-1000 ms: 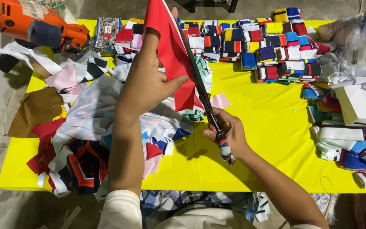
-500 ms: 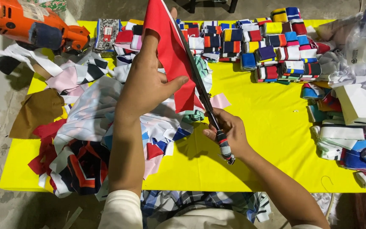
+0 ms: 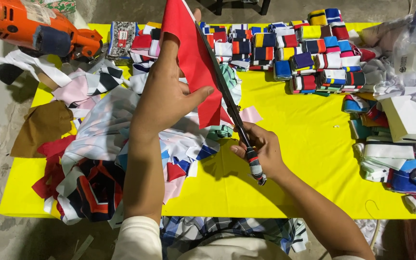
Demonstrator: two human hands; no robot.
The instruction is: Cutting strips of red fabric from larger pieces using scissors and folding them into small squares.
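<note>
— Progress? Hands?
— Left hand (image 3: 167, 98) pinching red cloth (image 3: 193, 58) up at frame top centre; right hand (image 3: 261, 151) clenched on scissors (image 3: 232, 110), blades partway along.
— Left over?
— Scrap heap (image 3: 97, 159) lower left uncut; folded stacks (image 3: 285, 53) upper right, seemingly finished.

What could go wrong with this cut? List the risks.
The left hand grips the red cloth right beside the scissors, so its thumb could get nicked. The cloth hangs in the air, so the cut may wander. The scrap pile lies just below and might snag the blades.
</note>
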